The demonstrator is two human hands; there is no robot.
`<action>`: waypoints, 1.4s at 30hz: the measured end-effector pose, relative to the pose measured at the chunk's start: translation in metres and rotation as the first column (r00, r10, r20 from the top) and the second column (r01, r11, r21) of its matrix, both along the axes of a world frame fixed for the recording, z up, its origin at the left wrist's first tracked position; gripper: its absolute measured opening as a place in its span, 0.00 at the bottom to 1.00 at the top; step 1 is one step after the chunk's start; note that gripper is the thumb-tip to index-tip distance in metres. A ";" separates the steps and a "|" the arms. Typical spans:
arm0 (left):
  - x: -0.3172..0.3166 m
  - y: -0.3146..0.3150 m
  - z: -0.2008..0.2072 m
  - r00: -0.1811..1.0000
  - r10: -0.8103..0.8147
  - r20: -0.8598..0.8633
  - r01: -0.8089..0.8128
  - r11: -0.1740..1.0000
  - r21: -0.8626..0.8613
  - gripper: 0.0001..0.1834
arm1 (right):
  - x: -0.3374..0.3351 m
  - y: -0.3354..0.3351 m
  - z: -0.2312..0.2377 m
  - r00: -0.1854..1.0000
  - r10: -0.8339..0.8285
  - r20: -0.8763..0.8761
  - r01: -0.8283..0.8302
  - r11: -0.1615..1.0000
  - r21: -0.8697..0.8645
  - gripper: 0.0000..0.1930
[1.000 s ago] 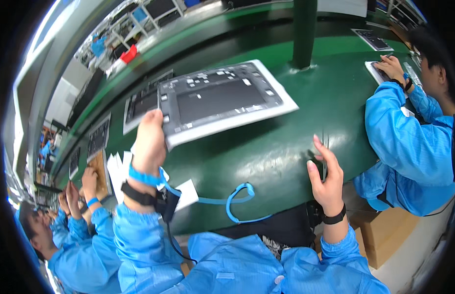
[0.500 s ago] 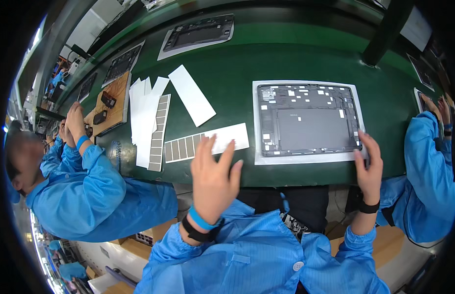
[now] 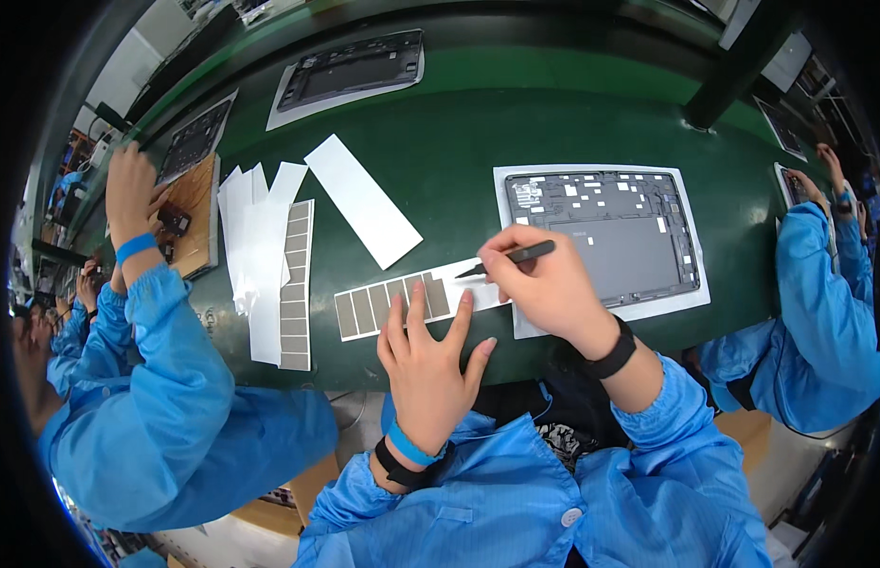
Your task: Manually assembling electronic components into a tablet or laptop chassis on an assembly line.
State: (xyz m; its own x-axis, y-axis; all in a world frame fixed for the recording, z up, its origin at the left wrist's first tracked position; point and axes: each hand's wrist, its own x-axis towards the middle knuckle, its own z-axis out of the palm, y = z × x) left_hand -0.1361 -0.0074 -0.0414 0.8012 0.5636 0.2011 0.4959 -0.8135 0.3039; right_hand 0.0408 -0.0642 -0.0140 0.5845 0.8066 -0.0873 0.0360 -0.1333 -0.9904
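Note:
Black tweezers (image 3: 520, 257) are gripped in my right hand (image 3: 551, 284), their tips just above a white strip (image 3: 346, 317) that carries a row of grey-brown rectangular stickers (image 3: 383, 304). My left hand (image 3: 432, 355) lies on that strip, fingers spread, with the fingertips over the stickers. To the right, a dark tablet housing (image 3: 629, 251) with small white patches rests on a white sheet (image 3: 504, 189). My right hand covers its lower left corner from sight.
Blank white strips (image 3: 262, 256) and another sticker strip (image 3: 296, 312) lie at the left. One white strip (image 3: 364, 202) sits further back. Another housing (image 3: 355, 68) is at the far side. Co-workers in blue (image 3: 146, 407) sit on both sides; a dark post (image 3: 743, 71) stands far right.
My right hand has left the housing's right edge and come over to the sticker strip, now holding tweezers. My left hand has lowered onto the strip. The view has shifted slightly.

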 end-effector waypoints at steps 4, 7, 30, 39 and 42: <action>-0.001 -0.001 -0.001 1.000 0.028 -0.001 -0.028 1.000 0.000 0.28 | -0.008 0.015 -0.005 0.995 0.038 0.095 -0.032 0.998 -0.056 0.08; -0.002 -0.001 -0.001 0.999 0.036 -0.003 -0.036 0.999 -0.002 0.28 | -0.012 0.017 -0.003 0.988 0.076 0.137 -0.064 0.994 -0.094 0.08; 0.085 0.006 0.020 0.974 -0.141 0.176 0.147 0.989 -0.022 0.26 | 0.080 -0.023 -0.020 0.978 -0.135 -0.159 0.162 0.972 0.171 0.08; 0.095 0.006 0.016 0.983 -0.141 0.117 0.146 0.989 -0.034 0.29 | 0.079 -0.025 -0.023 0.984 -0.144 -0.101 0.157 0.979 0.131 0.07; 0.102 0.003 0.016 0.985 -0.151 0.081 0.148 0.988 0.033 0.32 | 0.082 -0.025 -0.025 0.984 -0.147 -0.103 0.157 0.982 0.103 0.07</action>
